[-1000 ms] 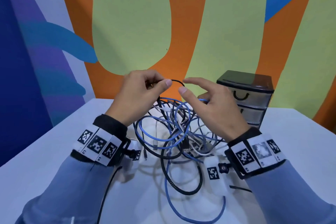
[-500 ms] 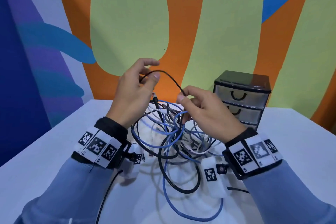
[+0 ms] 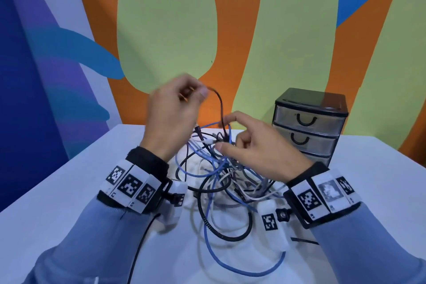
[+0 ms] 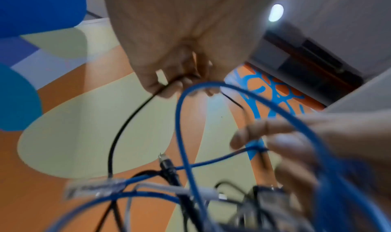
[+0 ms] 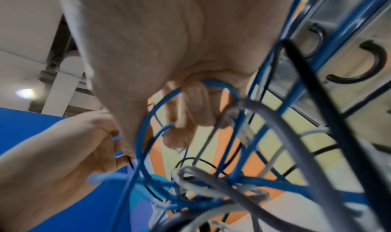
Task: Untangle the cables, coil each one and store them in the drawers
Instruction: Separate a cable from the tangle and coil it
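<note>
White tabletop (image 3: 57,203) carries the tangle of cables (image 3: 221,180) between both wrists, with the drawer unit (image 3: 309,127) just beside it, all drawers closed. Left hand (image 3: 173,113) pinches a thin black cable (image 3: 220,108) raised above the heap. Right hand (image 3: 255,152) reaches into the blue loops (whether it grips a strand cannot be told). Cables look light and limp; take hold near a connector end and draw slowly, since loops will likely snag.

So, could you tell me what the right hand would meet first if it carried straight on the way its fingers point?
Probably the thin black cable that the left hand holds up; the right hand reaches toward it above the tangle, though depth is unclear.
</note>
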Available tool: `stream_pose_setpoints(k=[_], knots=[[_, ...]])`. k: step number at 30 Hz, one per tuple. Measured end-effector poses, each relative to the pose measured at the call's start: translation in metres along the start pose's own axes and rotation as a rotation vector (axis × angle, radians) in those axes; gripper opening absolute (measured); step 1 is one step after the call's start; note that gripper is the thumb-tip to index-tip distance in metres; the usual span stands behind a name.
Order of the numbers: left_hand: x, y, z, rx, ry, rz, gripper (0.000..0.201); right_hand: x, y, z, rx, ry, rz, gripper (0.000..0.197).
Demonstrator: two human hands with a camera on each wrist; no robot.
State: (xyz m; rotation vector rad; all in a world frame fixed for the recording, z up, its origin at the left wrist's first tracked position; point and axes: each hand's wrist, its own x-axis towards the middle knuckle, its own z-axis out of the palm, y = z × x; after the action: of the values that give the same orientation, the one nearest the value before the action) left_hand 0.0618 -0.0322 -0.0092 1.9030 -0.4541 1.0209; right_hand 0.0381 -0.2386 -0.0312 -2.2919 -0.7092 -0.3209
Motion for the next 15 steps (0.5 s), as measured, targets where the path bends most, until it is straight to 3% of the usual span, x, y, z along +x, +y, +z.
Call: stream_pose_setpoints(k=[2,4,6,7,11,13,15], knots=[[0.007,-0.005,-0.009,-0.147,0.215,-0.095,0.008,-0.001,-0.001,0.000,-0.034,-0.049,0.031,0.044],[0.010,-0.005,-0.015,-0.309,0.300,-0.162,0.013,0.001,0.000,-0.001,-0.105,-0.026,0.064,0.020],[0.011,-0.004,-0.019,-0.466,0.324,-0.229,0.014,0.001,0.002,-0.001,-0.160,-0.005,0.108,0.017],[0.011,-0.003,-0.021,-0.541,0.310,-0.265,0.013,0.001,0.003,-0.001,-0.177,-0.002,0.115,0.026],[0.013,-0.003,-0.029,-0.813,0.222,-0.373,0.009,0.000,0.004,-0.006,-0.189,-0.114,0.076,0.092],[0.014,-0.003,-0.034,-0.913,0.204,-0.400,0.010,0.000,0.005,-0.006,-0.129,-0.222,0.096,0.106],[0.014,-0.005,-0.036,-0.984,0.206,-0.424,0.011,0.000,0.005,-0.001,-0.057,-0.259,0.111,0.106]])
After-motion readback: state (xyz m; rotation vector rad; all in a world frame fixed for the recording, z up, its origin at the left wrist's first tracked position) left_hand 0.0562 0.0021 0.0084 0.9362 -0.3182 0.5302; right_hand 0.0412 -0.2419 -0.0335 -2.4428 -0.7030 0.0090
